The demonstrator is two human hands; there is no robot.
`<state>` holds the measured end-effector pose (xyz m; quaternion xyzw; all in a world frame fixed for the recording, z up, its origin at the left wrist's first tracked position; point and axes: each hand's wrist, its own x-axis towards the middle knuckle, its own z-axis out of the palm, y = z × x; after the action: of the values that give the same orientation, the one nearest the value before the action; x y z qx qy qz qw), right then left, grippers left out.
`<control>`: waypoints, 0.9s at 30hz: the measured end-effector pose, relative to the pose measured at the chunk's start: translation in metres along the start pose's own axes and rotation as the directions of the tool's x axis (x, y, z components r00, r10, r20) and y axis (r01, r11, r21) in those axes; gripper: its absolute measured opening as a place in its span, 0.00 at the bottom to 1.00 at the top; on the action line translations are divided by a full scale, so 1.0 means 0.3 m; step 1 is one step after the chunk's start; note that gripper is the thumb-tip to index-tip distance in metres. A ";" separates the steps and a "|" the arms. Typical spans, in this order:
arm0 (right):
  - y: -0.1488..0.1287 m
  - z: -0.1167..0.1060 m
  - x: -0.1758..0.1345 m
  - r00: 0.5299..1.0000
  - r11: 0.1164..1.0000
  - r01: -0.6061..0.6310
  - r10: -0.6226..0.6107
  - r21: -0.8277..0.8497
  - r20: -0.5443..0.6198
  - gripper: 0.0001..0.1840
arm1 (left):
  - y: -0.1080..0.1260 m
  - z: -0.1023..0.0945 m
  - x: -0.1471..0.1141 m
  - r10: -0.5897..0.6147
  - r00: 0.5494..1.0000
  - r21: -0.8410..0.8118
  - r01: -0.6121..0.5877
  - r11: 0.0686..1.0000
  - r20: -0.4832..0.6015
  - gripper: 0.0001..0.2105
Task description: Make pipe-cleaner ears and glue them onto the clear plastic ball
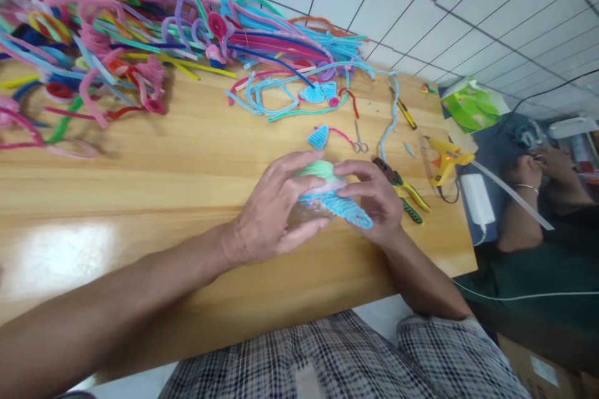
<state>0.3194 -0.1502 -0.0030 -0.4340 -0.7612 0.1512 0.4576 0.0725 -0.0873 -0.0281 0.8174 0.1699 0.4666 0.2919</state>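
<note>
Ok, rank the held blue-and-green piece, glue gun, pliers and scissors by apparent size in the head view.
1. Held blue-and-green piece, partly hidden
2. Glue gun and pliers: too alike to rank
3. Scissors

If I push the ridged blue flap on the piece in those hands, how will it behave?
The blue flap may bend rather than snap, as it looks like rows of fuzzy strands. It is probably light, given its slim shape. Its ridged surface suggests it is unlikely to slip.

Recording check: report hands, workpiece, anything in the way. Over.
Left hand and right hand: both gripping the fuzzy piece. Piece: green top, blue strip sticking out, partly hidden by fingers. Pliers close beside right hand.
</note>
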 end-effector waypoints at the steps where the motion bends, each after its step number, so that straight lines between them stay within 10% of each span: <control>1: -0.003 0.001 0.002 1.000 1.000 0.000 0.000 0.002 0.002 0.15 | 0.006 -0.006 0.000 0.004 1.000 0.018 -0.004 1.000 -0.018 0.25; 27: -0.036 0.035 0.012 0.993 0.996 0.091 -0.091 -0.006 -0.074 0.16 | 0.025 -0.044 0.022 0.156 0.987 0.201 -0.144 0.969 -0.046 0.11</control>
<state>0.3043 -0.1517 0.0001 -0.4047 -0.7629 0.1132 0.4913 0.0645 -0.0853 -0.0139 0.8380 0.1618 0.4933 0.1682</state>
